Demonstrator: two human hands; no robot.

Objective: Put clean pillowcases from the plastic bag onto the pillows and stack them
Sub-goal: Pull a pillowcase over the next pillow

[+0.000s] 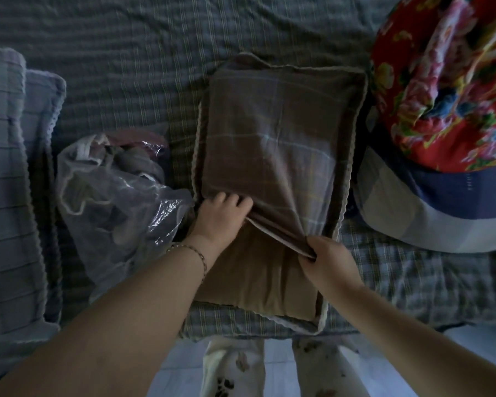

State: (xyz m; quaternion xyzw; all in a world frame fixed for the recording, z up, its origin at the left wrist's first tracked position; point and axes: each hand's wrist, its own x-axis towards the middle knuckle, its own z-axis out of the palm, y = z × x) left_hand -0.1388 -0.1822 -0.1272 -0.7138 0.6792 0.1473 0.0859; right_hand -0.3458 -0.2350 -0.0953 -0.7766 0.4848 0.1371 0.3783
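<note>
A brown checked pillowcase [275, 138] with a pale crocheted trim covers the far part of a tan pillow [255, 270] that lies on the bed in the middle of the view. The pillow's near end is bare. My left hand [221, 216] is tucked into the case's open edge at its left side, fingers curled over the cloth. My right hand [324, 262] pinches the same edge at its lowest point. Left of the pillow lies a crumpled clear plastic bag [112, 202] with folded fabric inside.
Two stacked pillows in grey-blue striped cases [9, 181] lie at the far left. A bundled quilt, red floral and blue-white [441, 124], sits at the right. The checked bedsheet [126, 53] spreads beyond. The bed's near edge and pale floor tiles [278, 376] are below.
</note>
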